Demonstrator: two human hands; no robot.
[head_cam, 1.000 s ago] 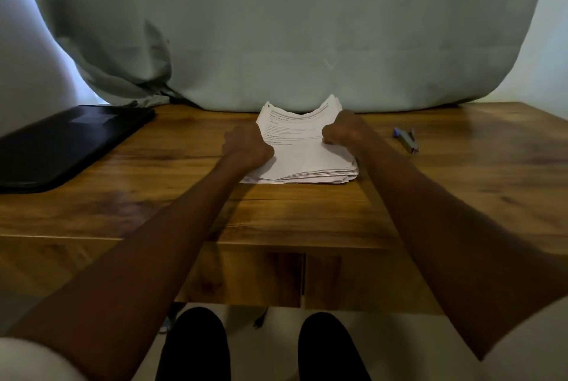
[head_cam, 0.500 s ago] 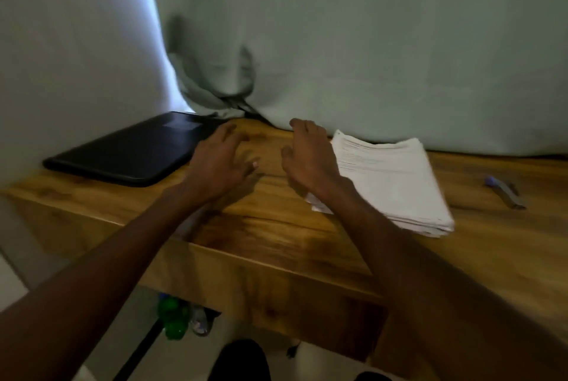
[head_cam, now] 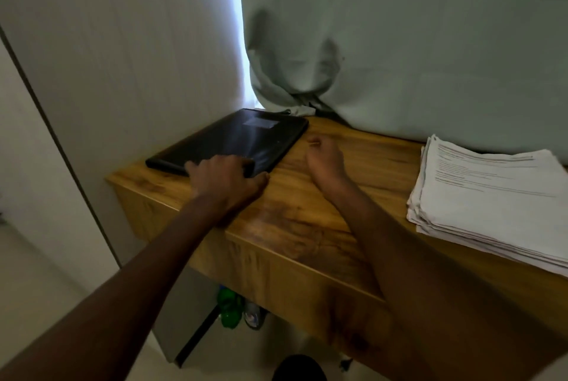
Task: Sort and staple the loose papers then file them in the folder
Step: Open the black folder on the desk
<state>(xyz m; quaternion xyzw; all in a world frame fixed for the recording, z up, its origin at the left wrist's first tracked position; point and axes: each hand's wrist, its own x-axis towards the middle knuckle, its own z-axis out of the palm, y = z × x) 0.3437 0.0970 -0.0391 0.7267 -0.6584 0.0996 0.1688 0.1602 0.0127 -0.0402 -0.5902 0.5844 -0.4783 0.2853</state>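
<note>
Left hand (head_cam: pixel 226 179) on folder's near corner, right hand (head_cam: pixel 325 157) hovering beside it.

Left fingers lie curled over the flat black rectangular folder (head_cam: pixel 233 137), thumb at its edge; right hand is loosely curled, holding nothing. Folder's long axis runs away, up-left; left hand nearer. White loose paper stack (head_cam: pixel 491 196) sits well right on the wooden desk (head_cam: pixel 292 217), partly cut off. Stapler not visible.
</note>
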